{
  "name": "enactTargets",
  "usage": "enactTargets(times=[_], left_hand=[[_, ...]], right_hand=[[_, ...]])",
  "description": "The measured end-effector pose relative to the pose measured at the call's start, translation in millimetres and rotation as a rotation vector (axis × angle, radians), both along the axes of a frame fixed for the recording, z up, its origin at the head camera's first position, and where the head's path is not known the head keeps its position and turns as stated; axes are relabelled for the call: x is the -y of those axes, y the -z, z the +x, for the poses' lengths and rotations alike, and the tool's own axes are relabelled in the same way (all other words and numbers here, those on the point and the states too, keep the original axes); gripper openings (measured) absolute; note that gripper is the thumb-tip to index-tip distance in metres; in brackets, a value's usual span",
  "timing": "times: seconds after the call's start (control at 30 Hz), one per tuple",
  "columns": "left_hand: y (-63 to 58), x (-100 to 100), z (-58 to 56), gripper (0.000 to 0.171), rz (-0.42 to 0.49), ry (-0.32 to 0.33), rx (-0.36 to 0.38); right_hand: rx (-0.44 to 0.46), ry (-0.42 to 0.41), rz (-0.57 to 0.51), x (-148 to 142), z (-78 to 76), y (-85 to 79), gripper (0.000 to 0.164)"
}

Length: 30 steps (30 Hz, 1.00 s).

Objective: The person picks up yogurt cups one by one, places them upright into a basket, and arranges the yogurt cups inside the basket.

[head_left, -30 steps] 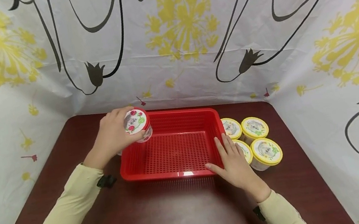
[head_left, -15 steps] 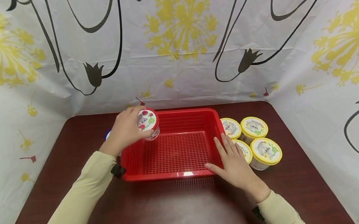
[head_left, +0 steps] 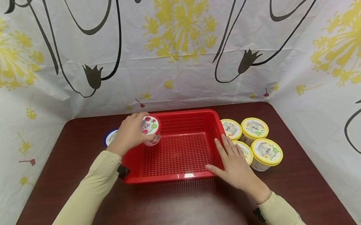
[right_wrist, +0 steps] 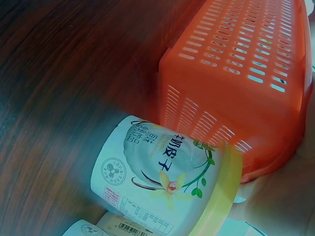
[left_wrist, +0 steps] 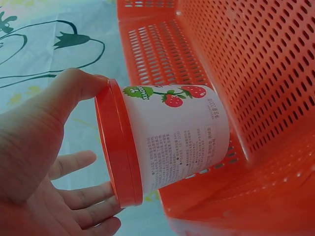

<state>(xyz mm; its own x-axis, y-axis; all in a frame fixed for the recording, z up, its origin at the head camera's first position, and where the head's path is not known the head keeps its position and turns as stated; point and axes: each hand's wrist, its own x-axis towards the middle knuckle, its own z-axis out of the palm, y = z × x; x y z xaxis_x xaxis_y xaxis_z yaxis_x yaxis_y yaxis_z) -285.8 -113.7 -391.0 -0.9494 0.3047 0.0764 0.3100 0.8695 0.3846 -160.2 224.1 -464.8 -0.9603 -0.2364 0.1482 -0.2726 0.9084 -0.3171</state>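
Note:
My left hand (head_left: 130,134) grips a white tub (head_left: 151,127) with a red lid by its lid rim. In the left wrist view strawberries and small print show on the tub's side (left_wrist: 177,132), with the thumb on one edge of the lid and fingertips at the opposite edge. The tub is upright inside the left end of a red perforated plastic basket (head_left: 179,153), at or close to the floor; contact cannot be told. My right hand (head_left: 237,168) rests on the basket's right rim, fingers extended. Beside that hand, outside the basket, stand several yellow-lidded tubs (head_left: 267,152).
A blue-lidded tub (head_left: 110,137) stands left of the basket, partly hidden by my left hand. The dark wooden table (head_left: 168,219) meets a patterned cloth (head_left: 176,86) at the back and sides. One yellow-lidded tub (right_wrist: 162,172) stands close to the basket's outer wall.
My left hand has carried the red-lidded tub rightward and down into the basket's left end. The blue-lidded tub has come into fuller view. My right hand stays on the rim.

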Motion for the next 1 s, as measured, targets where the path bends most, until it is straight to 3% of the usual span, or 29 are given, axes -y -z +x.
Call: enactTargets(times=[0.5,0.7,1.0], left_hand=[[18.1,-3.0,-12.8,0.088,-0.034,-0.008,0.082],[20.1,-2.9,-16.2,0.088,-0.044,0.007,0.08],[22.9,-5.8,-18.8,0.086,-0.043,0.017,0.148]], right_hand=[[-0.003,0.001,-0.011,-0.6,0.1,1.0,0.094],[-0.01,0.001,-0.008,-1.0,-0.5,1.6,0.094],[-0.011,0.002,-0.012,-0.8,0.2,1.4,0.094]])
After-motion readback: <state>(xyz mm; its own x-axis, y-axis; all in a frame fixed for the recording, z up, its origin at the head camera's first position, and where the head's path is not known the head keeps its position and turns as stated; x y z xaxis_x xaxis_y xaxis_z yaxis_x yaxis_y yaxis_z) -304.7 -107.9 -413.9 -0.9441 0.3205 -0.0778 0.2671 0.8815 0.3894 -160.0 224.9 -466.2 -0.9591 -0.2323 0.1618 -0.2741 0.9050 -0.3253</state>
